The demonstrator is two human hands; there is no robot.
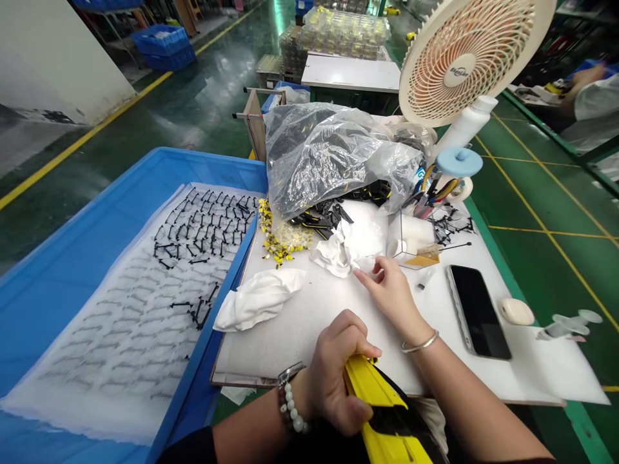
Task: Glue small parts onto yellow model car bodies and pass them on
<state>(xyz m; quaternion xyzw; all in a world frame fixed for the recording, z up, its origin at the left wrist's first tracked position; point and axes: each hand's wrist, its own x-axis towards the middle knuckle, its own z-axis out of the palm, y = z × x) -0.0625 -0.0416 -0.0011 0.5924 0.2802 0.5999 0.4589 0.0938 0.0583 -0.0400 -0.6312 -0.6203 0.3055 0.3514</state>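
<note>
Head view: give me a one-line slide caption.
Left hand grips a yellow-and-black part; right hand sits beside crumpled white tissue over the white tabletop.

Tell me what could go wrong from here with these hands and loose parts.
The left hand holds the yellow-and-black part by the near edge of the table; if the grip slips, it might fall. The small yellow pieces lie loose beside the blue bin, so a nudge could scatter them. The right hand is close to the clear box and might bump it.
</note>
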